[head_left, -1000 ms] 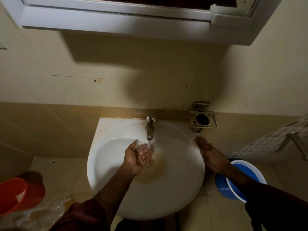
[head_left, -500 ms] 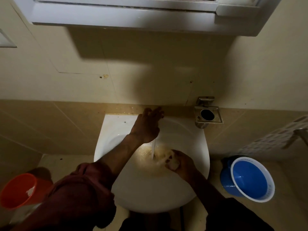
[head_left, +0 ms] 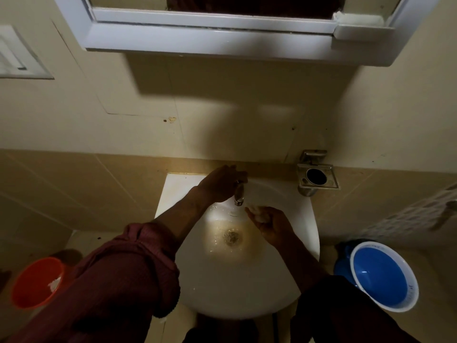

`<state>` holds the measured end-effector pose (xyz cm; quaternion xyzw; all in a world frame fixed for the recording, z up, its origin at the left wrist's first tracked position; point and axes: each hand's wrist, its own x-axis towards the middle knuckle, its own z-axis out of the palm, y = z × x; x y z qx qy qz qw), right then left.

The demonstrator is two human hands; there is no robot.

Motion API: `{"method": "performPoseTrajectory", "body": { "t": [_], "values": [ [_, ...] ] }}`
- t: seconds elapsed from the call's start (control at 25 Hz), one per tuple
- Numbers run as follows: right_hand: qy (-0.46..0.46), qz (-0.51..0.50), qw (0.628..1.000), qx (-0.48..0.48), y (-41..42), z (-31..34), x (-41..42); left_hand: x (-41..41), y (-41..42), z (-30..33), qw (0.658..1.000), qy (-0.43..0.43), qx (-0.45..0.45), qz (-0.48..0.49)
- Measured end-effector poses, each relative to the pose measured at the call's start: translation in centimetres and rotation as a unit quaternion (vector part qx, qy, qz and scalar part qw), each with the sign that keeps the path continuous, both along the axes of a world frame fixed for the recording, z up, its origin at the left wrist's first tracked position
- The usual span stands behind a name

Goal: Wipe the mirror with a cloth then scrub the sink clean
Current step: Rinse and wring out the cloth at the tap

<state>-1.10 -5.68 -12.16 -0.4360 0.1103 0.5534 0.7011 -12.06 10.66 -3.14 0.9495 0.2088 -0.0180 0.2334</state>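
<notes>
A white round sink (head_left: 237,288) hangs on the tiled wall, with brownish water pooled around its drain (head_left: 231,236). My left hand (head_left: 218,185) reaches over the back of the basin and grips the top of the metal tap (head_left: 239,195). No water stream shows under the spout. My right hand (head_left: 270,225) is inside the basin, right of the spout, closed on a small pale wad of cloth (head_left: 257,212). The white-framed mirror (head_left: 217,23) hangs above on the wall; only its lower edge is in view.
A metal soap holder (head_left: 317,178) is fixed to the wall right of the tap. A blue bucket with a white rim (head_left: 384,276) stands on the floor to the right, an orange bucket (head_left: 37,282) to the left. A light switch plate (head_left: 19,54) is upper left.
My left hand moved from under the running water up onto the tap, and the stream has stopped. My right hand came from the sink's right edge into the basin holding the cloth.
</notes>
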Motion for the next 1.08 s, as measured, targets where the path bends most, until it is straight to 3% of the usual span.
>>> {"method": "performPoseTrajectory", "body": {
  "t": [0.2, 1.08],
  "values": [
    [0.020, 0.019, 0.999, 0.046, 0.6, -0.7, 0.7, 0.3, 0.4, -0.2, 1.000, 0.011, 0.018, -0.018],
    [0.097, 0.043, 0.994, 0.038, 3.4, -1.7, 0.3, 0.7, 0.7, -0.1, 1.000, -0.006, -0.029, -0.002]
  ]
}}
